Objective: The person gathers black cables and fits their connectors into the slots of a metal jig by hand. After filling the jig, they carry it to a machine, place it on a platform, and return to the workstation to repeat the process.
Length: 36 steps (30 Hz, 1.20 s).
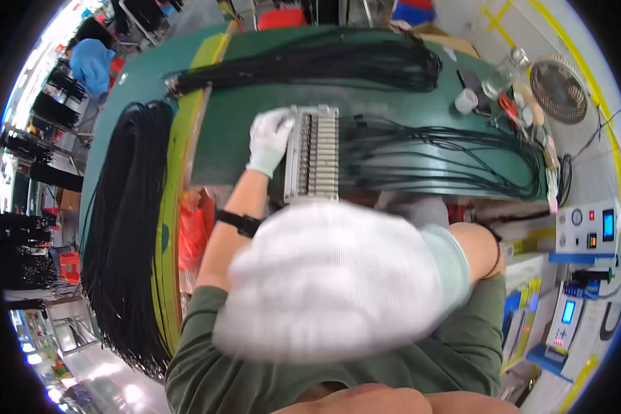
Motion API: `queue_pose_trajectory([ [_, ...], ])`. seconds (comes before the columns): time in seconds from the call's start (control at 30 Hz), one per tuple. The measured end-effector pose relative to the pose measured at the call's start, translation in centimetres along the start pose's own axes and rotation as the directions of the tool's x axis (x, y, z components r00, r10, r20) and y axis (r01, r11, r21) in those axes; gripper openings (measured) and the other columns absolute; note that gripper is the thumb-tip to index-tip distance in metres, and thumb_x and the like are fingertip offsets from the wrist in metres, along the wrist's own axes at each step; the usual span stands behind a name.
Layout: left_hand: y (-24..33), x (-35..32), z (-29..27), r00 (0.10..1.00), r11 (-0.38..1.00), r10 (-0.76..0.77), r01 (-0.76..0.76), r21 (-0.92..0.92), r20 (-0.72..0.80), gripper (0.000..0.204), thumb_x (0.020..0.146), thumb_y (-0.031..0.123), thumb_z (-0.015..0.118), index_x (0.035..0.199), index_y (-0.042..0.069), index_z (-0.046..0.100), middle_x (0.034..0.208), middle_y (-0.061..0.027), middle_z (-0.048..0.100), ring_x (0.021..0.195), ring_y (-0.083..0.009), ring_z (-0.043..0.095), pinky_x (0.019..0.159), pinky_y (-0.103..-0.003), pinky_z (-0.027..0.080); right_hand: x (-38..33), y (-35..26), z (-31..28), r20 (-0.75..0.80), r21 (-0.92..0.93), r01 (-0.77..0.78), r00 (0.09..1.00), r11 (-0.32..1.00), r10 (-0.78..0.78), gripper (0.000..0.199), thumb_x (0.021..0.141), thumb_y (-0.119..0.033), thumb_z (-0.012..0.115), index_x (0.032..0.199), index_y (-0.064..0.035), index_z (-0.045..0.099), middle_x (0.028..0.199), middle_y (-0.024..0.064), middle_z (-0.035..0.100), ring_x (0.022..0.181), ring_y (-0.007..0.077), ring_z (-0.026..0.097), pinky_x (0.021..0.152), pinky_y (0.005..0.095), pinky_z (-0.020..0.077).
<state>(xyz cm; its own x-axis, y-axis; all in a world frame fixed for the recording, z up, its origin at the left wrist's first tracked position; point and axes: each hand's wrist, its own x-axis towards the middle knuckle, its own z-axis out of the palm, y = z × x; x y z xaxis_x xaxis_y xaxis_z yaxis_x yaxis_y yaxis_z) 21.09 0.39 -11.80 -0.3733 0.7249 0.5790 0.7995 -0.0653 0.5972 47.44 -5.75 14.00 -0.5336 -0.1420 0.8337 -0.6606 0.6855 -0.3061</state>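
Observation:
My left hand [269, 134], in a white glove, holds the upper left edge of a metal fixture [291, 162] on the green table. Its fingers are curled against that side. Rows of slots and pale bar-like pieces [328, 155] run down the fixture. Raised close to the camera is my right hand [345, 276], also white-gloved and badly smeared by motion. It covers the table's near edge, and its fingers cannot be made out. Just right of the fixture lies a loose group of black cables [455, 141], their ends toward the fixture.
A thick bundle of black cables [317, 65] lies along the far side. Another [127, 221] hangs over the left, beside a yellow-green strip [176, 159]. At the far right stand a white cup [466, 101], a clear bottle [507, 72] and a fan [559, 88]. Control boxes [588, 226] sit lower right.

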Motion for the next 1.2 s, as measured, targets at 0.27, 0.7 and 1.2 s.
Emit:
queue_pose_trajectory([
  [0.27, 2.1, -0.3, -2.5, 0.956, 0.995, -0.003, 0.032, -0.096, 0.292, 0.028, 0.094, 0.023, 0.062, 0.117, 0.007, 0.069, 0.111, -0.0132, 0.071, 0.105, -0.0272, 0.064, 0.098, -0.037, 0.046, -0.8, -7.5, -4.0, 0.251, 0.096, -0.226, 0.948, 0.969, 0.196, 0.034, 0.075, -0.013, 0.066, 0.107, -0.0022, 0.071, 0.105, 0.0141, 0.068, 0.100, 0.0314, 0.065, 0.087, 0.0419, 0.0544],
  [0.7, 1.4, -3.0, -4.0, 0.967, 0.976, -0.073, 0.120, -0.183, 0.243, 0.025, 0.097, 0.022, 0.059, 0.114, 0.008, 0.072, 0.106, -0.0098, 0.073, 0.098, -0.0193, 0.068, 0.115, -0.038, 0.031, -22.0, 3.6, 10.4, 0.278, -0.683, -0.145, 0.854, 0.716, 0.439, 0.062, 0.069, -0.015, 0.069, 0.129, -0.0289, 0.060, 0.137, 0.0180, 0.051, 0.124, 0.0425, 0.049, 0.104, 0.0651, 0.0365],
  [1.2, 2.0, -3.4, -5.2, 0.974, 0.968, -0.025, 0.080, -0.240, 0.225, 0.024, 0.096, 0.020, 0.061, 0.111, 0.005, 0.072, 0.104, -0.0096, 0.074, 0.095, -0.0207, 0.068, 0.109, -0.037, 0.038, -16.6, 12.3, 0.2, -0.133, 0.158, -0.958, 0.218, 0.238, 0.967, 0.039, 0.095, -0.006, 0.063, 0.131, 0.0038, 0.056, 0.120, 0.0093, 0.067, 0.111, 0.0135, 0.062, 0.098, 0.0272, 0.0474],
])
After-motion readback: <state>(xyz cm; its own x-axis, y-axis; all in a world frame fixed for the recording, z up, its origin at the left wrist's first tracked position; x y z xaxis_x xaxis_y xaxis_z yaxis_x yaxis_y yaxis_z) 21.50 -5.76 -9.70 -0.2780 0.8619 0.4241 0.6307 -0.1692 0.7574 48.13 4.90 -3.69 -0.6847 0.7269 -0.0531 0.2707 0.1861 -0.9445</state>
